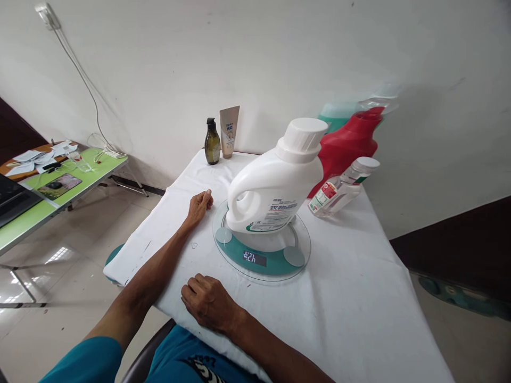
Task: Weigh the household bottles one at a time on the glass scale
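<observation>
A large white laundry detergent jug [271, 186] with a white cap stands on a round glass scale [261, 258]. Digits are lit on the scale's display [254, 258]. My left hand [200, 206] rests on the white cloth just left of the scale, fingers curled in and nothing visible in them. Nearer to me, my right hand [209, 302] lies closed on the cloth near the table's front edge, knuckles up. Neither hand touches the jug or the scale.
Behind the jug are a red bottle [351, 141], a green one [335, 114] and a clear bottle [339, 189] with a white cap. A dark pump bottle [212, 142] and a beige tube [229, 133] stand by the wall. A green table [96, 170] is at left.
</observation>
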Action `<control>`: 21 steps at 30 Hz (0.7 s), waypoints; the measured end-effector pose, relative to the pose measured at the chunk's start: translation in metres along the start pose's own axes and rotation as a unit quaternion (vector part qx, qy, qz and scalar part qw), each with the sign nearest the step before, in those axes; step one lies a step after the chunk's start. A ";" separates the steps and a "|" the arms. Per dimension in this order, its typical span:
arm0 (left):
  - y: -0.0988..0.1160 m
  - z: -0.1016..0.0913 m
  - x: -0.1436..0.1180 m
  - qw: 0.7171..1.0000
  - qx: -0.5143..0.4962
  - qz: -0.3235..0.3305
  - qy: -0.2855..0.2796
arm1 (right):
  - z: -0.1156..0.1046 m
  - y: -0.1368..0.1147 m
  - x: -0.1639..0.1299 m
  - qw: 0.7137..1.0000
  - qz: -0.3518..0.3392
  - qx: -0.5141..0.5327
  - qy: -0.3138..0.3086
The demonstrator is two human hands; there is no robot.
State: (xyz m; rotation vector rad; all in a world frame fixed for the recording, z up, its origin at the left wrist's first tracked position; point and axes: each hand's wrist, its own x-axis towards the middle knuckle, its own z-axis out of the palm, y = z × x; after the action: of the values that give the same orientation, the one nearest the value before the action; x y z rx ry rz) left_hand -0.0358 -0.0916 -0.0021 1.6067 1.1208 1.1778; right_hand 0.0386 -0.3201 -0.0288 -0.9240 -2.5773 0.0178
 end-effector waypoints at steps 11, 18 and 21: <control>-0.001 0.001 0.000 1.000 0.005 0.001 -0.003 | -0.002 0.001 0.001 1.000 0.000 0.002 -0.013; 0.002 0.000 -0.002 1.000 0.018 -0.005 -0.007 | -0.001 0.001 0.000 1.000 0.003 0.006 -0.016; 0.002 0.000 -0.001 1.000 0.019 -0.003 -0.006 | -0.002 0.001 0.000 1.000 0.000 0.006 -0.013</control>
State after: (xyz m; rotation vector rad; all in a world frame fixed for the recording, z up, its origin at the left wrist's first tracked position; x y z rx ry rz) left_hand -0.0357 -0.0932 -0.0005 1.6373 1.1459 1.1478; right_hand 0.0395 -0.3194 -0.0274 -0.9259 -2.5990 0.0458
